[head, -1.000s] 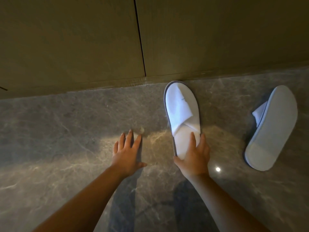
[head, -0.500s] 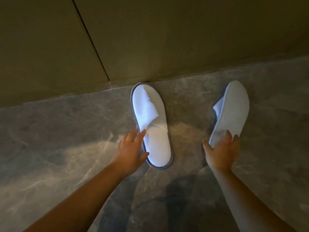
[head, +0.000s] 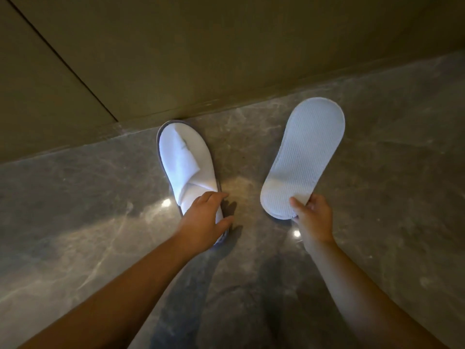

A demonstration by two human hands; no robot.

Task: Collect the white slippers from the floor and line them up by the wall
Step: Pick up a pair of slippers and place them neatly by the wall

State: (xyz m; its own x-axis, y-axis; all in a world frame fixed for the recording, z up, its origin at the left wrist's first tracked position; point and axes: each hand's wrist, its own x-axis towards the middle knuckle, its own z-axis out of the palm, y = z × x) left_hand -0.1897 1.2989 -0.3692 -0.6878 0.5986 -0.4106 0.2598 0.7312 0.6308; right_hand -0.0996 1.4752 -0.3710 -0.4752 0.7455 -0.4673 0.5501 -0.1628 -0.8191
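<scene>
Since half a second ago, my right hand [head: 312, 217] has lifted the second white terry slipper with the ribbed pale sole [head: 303, 157] off the grey veined marble floor [head: 75, 210], and my left hand [head: 203, 220] has slid from beside the first slipper onto its heel. My right hand pinches the heel end of the lifted slipper, thumb on the sole side and the other fingers curled behind it. That slipper is turned sole toward me, its toe pointing up and away toward the olive-brown panelled wall [head: 226, 46]; whether the heel touches the floor I cannot tell. My left hand is loosely spread, palm down, fingers and thumb resting across the heel end of the flat white open-back slipper with the grey-edged sole [head: 186, 167]. This one lies upper side up on the floor, its toe touching the base of the wall, its cloth upper creased in a diagonal fold. Both slippers sit near each other with a strip of bare floor between them.
</scene>
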